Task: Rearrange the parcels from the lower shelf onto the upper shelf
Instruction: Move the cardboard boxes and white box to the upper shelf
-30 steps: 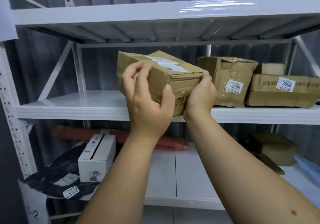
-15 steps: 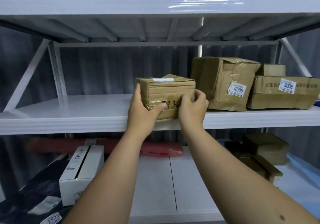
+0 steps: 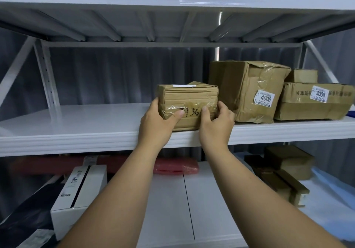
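Head cam: upper shelf [image 3: 96, 130] already carries the small brown parcel [image 3: 187, 103], just beside box 4006 [image 3: 247, 92]. Left hand [image 3: 157, 122] and right hand [image 3: 216, 124] both grip it; I'd slide it deeper before letting go.

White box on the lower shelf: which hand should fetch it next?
Left. The white box lies low on the left, under the left hand; the right hand would have to cross over. Both now grip the brown parcel.
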